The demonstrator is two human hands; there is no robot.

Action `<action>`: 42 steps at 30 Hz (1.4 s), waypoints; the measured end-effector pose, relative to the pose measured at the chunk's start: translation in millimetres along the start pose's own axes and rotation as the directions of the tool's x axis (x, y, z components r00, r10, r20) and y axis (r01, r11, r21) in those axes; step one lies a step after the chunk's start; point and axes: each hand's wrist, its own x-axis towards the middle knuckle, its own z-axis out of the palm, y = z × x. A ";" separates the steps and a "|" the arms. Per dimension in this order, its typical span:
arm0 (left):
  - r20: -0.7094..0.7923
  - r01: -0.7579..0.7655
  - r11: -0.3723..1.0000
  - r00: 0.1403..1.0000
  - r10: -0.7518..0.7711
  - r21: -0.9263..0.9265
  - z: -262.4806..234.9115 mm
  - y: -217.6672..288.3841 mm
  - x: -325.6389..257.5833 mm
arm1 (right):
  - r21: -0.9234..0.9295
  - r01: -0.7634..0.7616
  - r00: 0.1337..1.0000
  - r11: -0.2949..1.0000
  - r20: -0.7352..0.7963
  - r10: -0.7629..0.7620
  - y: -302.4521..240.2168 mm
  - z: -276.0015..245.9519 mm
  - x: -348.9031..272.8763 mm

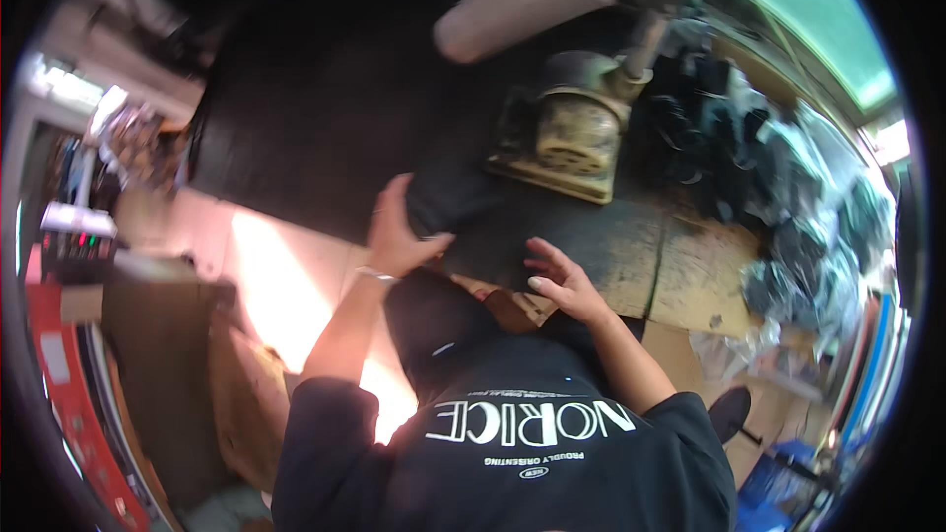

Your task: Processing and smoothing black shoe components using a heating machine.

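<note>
1. Here's the left hand, fingers reaching away from the body, thumb swung out to the right, a wide gap between them; a pale band circles its wrist.
2. Over to the right hand: fingers loosely spread and slightly curled, thumb apart, nothing in its grasp, well clear of its partner.
3. And the dark piece! It's right by the left hand, in front of the thumb and to the right of the fingers, ahead and left of the right hand. Whether the left hand grips it or merely touches it, I cannot tell.
4. Its looks: black with a faint bluish sheen, soft-edged in the blur, nearly melting into the black tabletop.
5. Its direction: it seems to run from the left hand's gap toward the right, but the far outline is lost, so its long axis can't be called.
6. Farther out, ahead of the right hand, stands a yellowed machine on a flat base.
7. Beyond both hands, a pale rounded arm slants overhead; off to the right hand's far right, plastic bags are heaped up.
</note>
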 end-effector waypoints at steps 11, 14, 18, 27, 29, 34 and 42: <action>-0.371 0.181 0.975 0.921 -0.123 0.125 -130.8 -282.9 104.1 | -0.274 -0.096 0.815 0.957 -0.573 -0.082 0.4 -75.1 -37.9; -0.371 0.235 0.972 0.900 -0.228 -0.026 -147.5 -327.0 121.2 | -0.573 -0.238 0.579 0.784 -0.732 -0.359 -27.3 -114.4 -45.4; -0.395 0.324 0.946 0.872 -0.291 0.020 -166.0 -367.2 124.7 | -0.732 -0.377 0.265 0.567 -0.672 -0.691 -67.9 -192.3 -33.8; -0.562 0.401 0.841 0.814 -0.145 0.363 -141.5 -320.6 62.8 | -0.739 -0.614 0.388 0.277 -0.589 -0.709 -135.5 -296.6 18.7; -0.576 0.352 0.905 0.802 -0.159 0.240 -136.3 -311.1 31.5 | -0.778 -0.561 0.432 0.284 -0.568 -0.701 -135.6 -313.2 16.1; -0.535 0.463 0.869 0.695 -0.479 -0.177 -105.8 -221.8 -2.9 | -0.860 -0.259 0.396 0.439 -0.509 -0.764 -154.9 -296.6 2.1; 0.092 -0.060 0.922 0.990 0.102 -0.384 53.4 43.0 -10.6 | -0.240 0.377 0.413 0.895 -0.821 -0.394 -159.2 -293.6 -66.1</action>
